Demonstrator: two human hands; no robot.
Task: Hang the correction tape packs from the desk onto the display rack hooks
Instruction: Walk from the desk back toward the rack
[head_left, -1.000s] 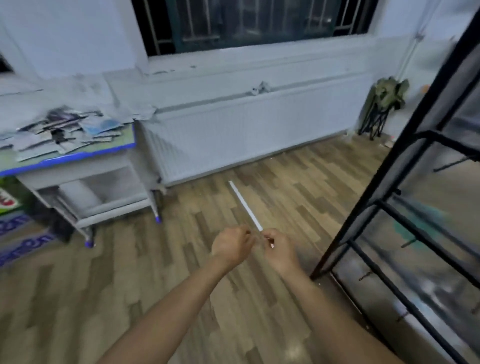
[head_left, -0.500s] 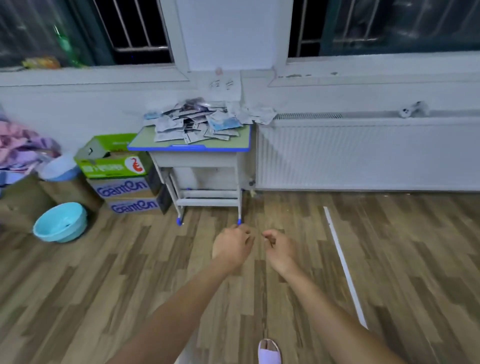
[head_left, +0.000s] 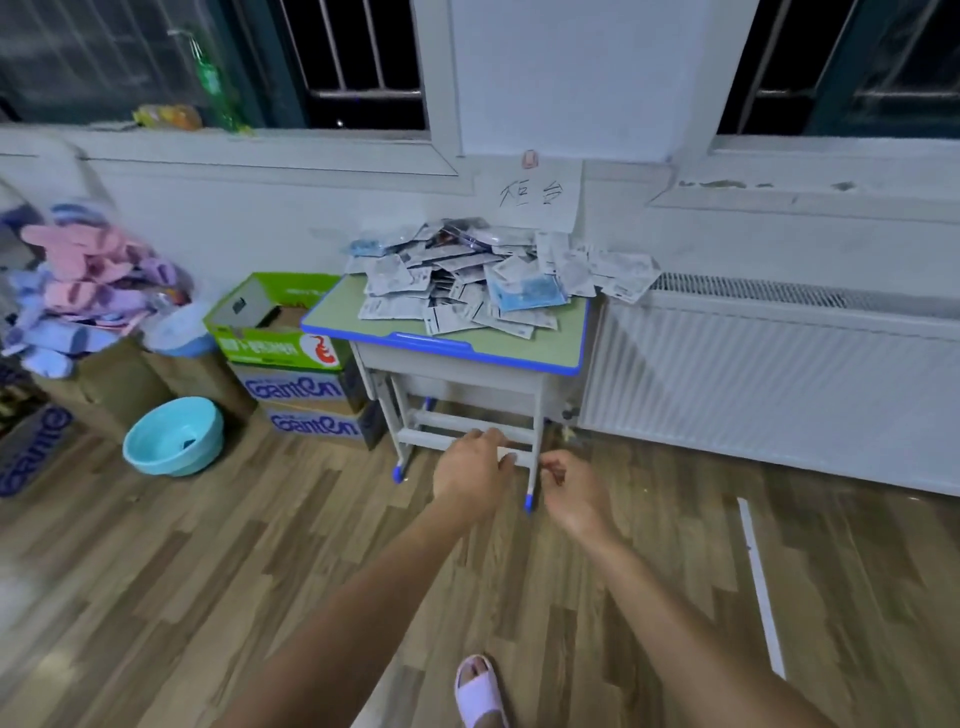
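Observation:
A heap of correction tape packs (head_left: 483, 280) in white and blue wrappers lies on a small desk (head_left: 550, 348) with a green top and blue edge, against the wall ahead. My left hand (head_left: 470, 473) and my right hand (head_left: 571, 491) hang in front of me, low before the desk's legs, well short of the packs. Both hands have loosely curled fingers and hold nothing. The display rack is out of view.
Stacked cardboard boxes (head_left: 296, 364) stand left of the desk, with a light blue basin (head_left: 174, 436) on the wooden floor and a pile of pink and purple items (head_left: 78, 286) further left. A white radiator (head_left: 779, 384) runs right. A white strip (head_left: 758, 582) lies on the floor.
The view has swung left from the black rack to the desk, which is now nearer and centred. My hands stay together in front of me, empty.

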